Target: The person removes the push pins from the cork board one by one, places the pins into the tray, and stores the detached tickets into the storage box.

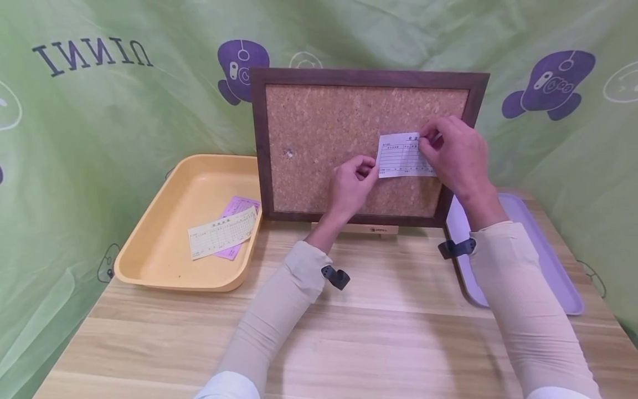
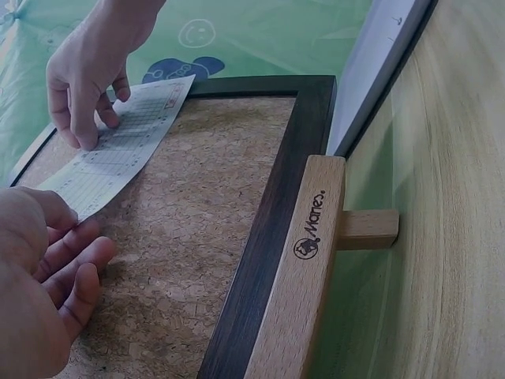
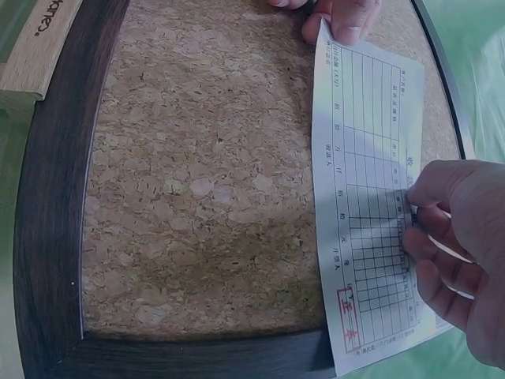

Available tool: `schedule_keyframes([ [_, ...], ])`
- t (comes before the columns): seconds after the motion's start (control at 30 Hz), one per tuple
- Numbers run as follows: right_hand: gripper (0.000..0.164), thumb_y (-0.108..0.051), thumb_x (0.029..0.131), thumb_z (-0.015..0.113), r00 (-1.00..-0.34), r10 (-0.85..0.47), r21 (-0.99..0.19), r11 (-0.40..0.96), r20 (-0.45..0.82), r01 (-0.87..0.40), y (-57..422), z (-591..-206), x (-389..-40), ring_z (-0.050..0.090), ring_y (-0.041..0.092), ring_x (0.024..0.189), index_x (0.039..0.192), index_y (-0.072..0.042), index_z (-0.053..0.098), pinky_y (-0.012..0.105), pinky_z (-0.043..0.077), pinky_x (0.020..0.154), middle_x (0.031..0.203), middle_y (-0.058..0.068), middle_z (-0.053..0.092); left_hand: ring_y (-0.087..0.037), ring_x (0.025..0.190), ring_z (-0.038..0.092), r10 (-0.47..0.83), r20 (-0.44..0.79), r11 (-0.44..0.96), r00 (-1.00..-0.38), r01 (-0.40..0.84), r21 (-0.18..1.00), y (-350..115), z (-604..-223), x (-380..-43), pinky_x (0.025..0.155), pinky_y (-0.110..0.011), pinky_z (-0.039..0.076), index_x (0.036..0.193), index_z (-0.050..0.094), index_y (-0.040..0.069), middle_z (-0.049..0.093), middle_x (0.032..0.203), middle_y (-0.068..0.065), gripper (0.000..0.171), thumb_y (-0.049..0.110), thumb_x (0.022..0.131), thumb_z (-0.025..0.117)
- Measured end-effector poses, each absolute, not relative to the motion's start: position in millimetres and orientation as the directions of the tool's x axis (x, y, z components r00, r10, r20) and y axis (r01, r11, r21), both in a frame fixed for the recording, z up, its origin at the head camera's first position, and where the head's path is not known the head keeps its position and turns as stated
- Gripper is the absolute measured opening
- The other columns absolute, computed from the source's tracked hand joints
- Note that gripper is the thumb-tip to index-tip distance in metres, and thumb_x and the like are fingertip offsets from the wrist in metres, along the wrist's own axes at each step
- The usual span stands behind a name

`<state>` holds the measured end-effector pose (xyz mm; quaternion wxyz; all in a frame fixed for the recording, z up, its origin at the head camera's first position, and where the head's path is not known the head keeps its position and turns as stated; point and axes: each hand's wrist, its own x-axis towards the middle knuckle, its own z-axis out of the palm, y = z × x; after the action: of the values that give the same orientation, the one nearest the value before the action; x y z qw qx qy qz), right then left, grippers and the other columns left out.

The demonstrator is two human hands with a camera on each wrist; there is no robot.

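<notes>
A white receipt slip (image 1: 399,156) with a printed grid lies against the cork board (image 1: 319,127), towards its right side. My left hand (image 1: 351,183) pinches the slip's lower left corner between thumb and forefinger. At the slip's top edge, the curled thumb and fingers of my right hand (image 1: 456,152) grip the paper, hiding its right part in the head view. A red stamp marks the far end of the slip (image 3: 371,213) in the right wrist view, where that end overlaps the dark frame (image 3: 197,359).
The framed board leans upright on a wooden stand (image 2: 296,268) on the table (image 1: 369,332). A yellow tray (image 1: 169,221) at left holds a yellowish slip (image 1: 219,235) over a pink slip (image 1: 234,252). At right lies a purple tray (image 1: 543,255). A green curtain (image 1: 174,111) hangs behind.
</notes>
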<state>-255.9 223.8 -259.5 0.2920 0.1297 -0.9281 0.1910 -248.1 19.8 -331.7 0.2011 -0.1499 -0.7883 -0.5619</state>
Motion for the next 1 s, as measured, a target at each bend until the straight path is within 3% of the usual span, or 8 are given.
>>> schedule_keyframes([
  [0.6, 0.019, -0.017, 0.101, 0.062, -0.856, -0.137, -0.286, 0.906, 0.499, -0.311, 224.3, -255.0, -252.6, 0.065, 0.032, 0.093, 0.113, -0.004, 0.070, 0.044, 0.047, 0.075, 0.106, 0.015, 0.067, -0.010, 0.069, 0.062, 0.005, 0.487, 0.324, -0.873, 0.462, 0.826, 19.9, -332.2, -248.6, 0.064, -0.020, 0.051, 0.097, 0.076, 0.002, 0.073, 0.084, -0.004, 0.009, 0.011, 0.095, 0.074],
  [1.0, 0.010, -0.009, 0.097, 0.062, -0.833, -0.173, -0.253, 0.903, 0.526, -0.347, 228.9, -255.7, -252.3, 0.066, 0.031, 0.089, 0.104, -0.005, 0.068, 0.043, 0.046, 0.071, 0.101, 0.014, 0.069, -0.010, 0.067, 0.062, 0.005, 0.487, 0.305, -0.873, 0.466, 0.831, 19.3, -333.7, -249.4, 0.063, -0.021, 0.051, 0.096, 0.077, 0.002, 0.073, 0.082, -0.003, 0.008, 0.010, 0.095, 0.075],
])
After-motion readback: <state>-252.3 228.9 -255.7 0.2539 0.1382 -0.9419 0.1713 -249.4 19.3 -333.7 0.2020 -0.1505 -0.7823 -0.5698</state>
